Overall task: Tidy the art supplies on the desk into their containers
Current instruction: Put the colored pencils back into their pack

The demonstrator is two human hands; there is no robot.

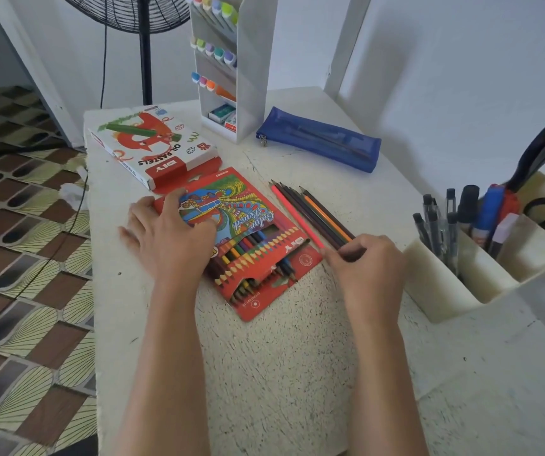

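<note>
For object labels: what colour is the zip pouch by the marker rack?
The pouch is blue; head view.

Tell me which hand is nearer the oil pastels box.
Left. The left hand lies on the pencil pack beside the oil pastels box; the right hand is farther off, gripping the loose pencils.

Glossy cardboard pencil box (248, 232), rough desk (281, 357).

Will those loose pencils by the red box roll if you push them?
Probably a little: the pencils look thin and lie loose on the flat desk, so they may roll sideways. They look stiff and light, so the right hand should lift several together.
</note>
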